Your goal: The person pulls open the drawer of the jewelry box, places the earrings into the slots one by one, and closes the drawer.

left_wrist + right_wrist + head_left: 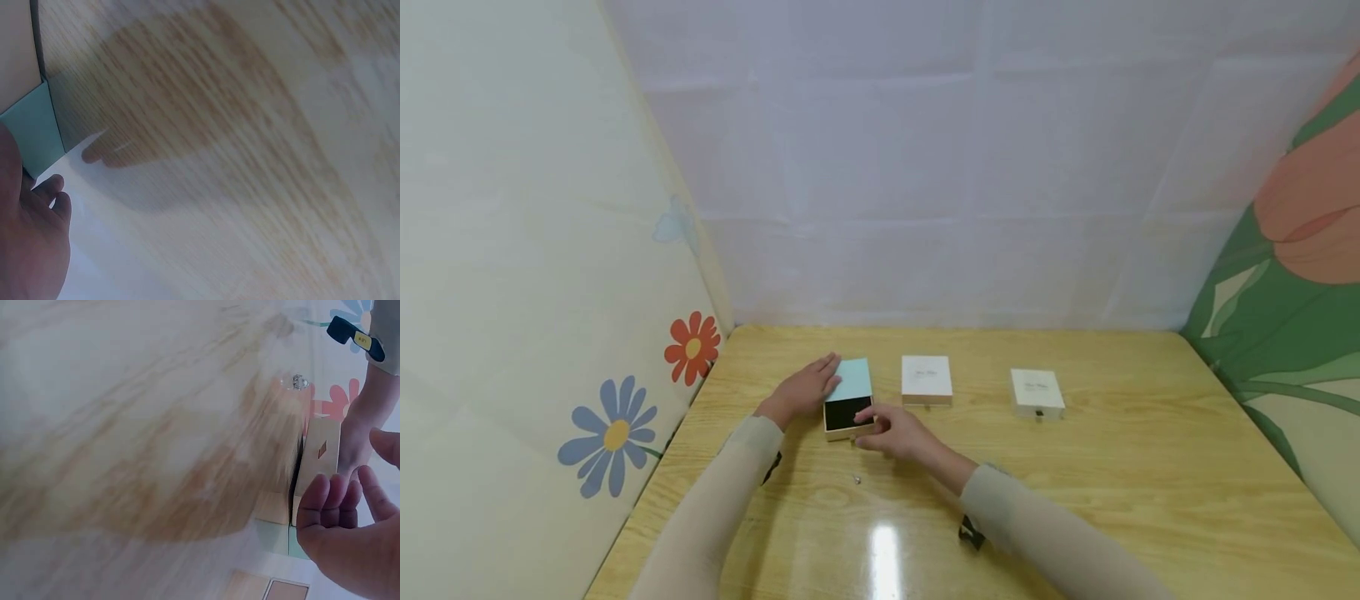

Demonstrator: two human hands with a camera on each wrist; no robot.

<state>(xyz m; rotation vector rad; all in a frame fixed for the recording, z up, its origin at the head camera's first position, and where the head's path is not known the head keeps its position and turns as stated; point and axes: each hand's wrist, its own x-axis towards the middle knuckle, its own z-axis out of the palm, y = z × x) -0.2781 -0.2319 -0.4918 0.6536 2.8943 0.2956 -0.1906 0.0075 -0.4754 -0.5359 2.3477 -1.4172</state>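
Observation:
A small teal box (853, 379) lies on the wooden table (1075, 483), its drawer (847, 414) pulled toward me to show a black lining. My left hand (822, 377) rests with straight fingers on the box's left side; the left wrist view shows the teal box (31, 128) just above my left hand (45, 197). My right hand (868, 427) sits at the drawer's front right corner, fingers loosely curled. In the right wrist view the right hand (351, 487) holds nothing, with the drawer's front (319, 456) just beyond its fingertips. A tiny shiny item (857, 479) lies on the table near me.
Two shut white boxes (927, 379) (1037, 392) stand in a row to the right of the teal one. Fabric walls close in the table at the left, back and right. The shiny item (300, 381) also shows in the right wrist view.

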